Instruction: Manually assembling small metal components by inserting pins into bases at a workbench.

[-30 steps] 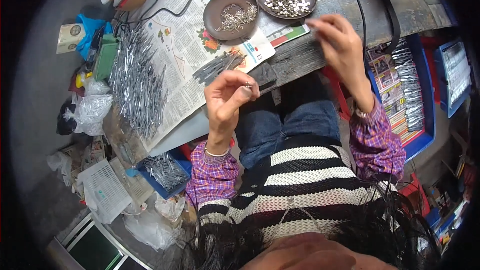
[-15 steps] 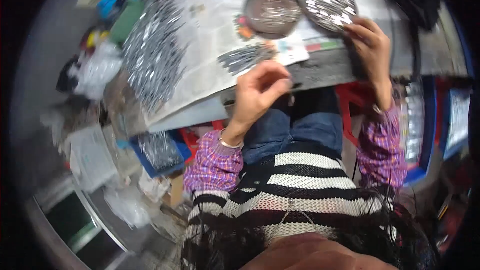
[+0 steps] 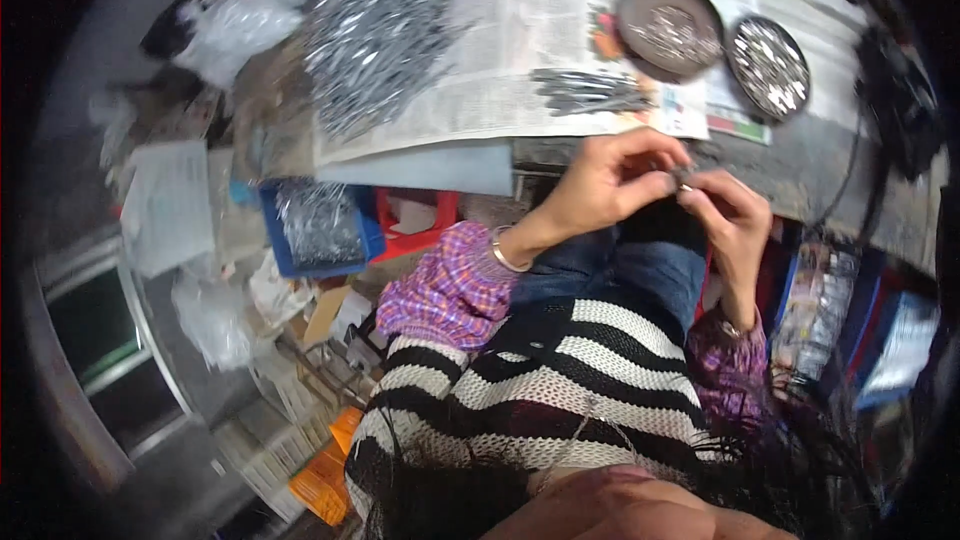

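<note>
My left hand [image 3: 612, 180] and my right hand [image 3: 732, 220] meet just off the front edge of the table, above my lap. Both pinch at a tiny piece between the fingertips; a small metallic glint shows there, its kind too small to tell. Beyond them, a brown round dish [image 3: 643, 8] holds thin silvery pieces. To its right, a dark round dish [image 3: 733, 62] is full of small shiny metal parts. A small bunch of grey metallic strips [image 3: 590, 91] lies on the newspaper [image 3: 490, 105], nearest my left hand.
A large heap of similar grey strips [image 3: 385, 35] covers the table's left part. Black cables [image 3: 885, 110] lie at the right. Below on the left stands a blue bin [image 3: 290, 258] of silvery pieces beside a red stool [image 3: 420, 225]; another blue bin [image 3: 810, 305] is at the right.
My right hand has left the dark dish and come down to my left hand, and their fingertips now meet. The whole view has shifted, so the table sits further right.
</note>
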A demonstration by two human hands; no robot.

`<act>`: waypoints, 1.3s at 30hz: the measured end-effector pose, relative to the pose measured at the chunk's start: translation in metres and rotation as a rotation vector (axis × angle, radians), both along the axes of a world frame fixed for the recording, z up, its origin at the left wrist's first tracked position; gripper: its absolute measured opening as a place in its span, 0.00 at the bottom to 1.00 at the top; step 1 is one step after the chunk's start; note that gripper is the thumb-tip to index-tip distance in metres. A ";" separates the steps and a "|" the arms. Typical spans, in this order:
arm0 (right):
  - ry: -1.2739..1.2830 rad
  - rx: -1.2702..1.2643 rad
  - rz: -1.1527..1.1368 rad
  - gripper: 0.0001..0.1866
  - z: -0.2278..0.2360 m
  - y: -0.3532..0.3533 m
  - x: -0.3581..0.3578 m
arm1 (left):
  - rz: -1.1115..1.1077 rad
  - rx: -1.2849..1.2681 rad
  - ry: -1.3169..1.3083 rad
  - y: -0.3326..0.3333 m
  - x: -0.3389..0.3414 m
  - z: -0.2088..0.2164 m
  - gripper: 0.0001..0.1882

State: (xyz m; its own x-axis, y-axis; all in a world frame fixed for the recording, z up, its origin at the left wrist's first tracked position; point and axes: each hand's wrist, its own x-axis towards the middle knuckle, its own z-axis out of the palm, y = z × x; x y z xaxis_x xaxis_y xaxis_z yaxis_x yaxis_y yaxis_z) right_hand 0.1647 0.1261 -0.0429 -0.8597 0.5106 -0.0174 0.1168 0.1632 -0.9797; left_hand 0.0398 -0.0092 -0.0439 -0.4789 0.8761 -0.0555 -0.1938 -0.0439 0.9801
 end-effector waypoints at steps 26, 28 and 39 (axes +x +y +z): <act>0.152 -0.200 -0.100 0.05 -0.026 -0.010 0.007 | 0.009 -0.083 -0.029 -0.003 0.012 0.002 0.10; 0.166 -0.203 -0.111 0.05 -0.026 -0.011 0.008 | 0.006 -0.089 -0.095 -0.003 0.013 -0.001 0.10; 0.148 -0.488 -0.175 0.05 -0.029 -0.019 0.011 | 0.139 -0.068 0.114 -0.004 0.030 -0.011 0.10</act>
